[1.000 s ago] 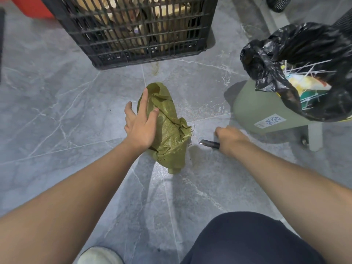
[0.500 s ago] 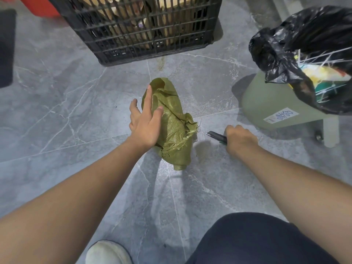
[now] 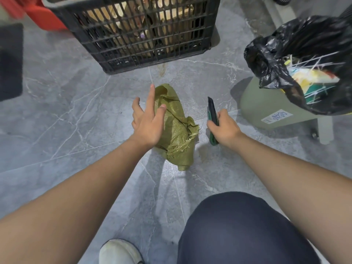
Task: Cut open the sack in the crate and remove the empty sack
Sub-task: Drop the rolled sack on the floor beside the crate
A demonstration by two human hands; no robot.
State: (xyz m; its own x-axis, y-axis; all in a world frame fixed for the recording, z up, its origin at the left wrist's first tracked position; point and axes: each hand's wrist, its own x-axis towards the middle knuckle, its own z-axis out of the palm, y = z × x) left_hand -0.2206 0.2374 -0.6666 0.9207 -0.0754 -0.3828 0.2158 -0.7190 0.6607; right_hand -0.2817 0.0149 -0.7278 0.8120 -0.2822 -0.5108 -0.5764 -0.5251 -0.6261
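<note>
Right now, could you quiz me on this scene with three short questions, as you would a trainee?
1. Which hand holds the cutter?
2. True or false: the left hand grips the green sack.
3. Fill in: the sack lies on the floor in front of the black ____.
Key: 1 the right hand; 2 false, its fingers are straight and spread; 3 crate.
</note>
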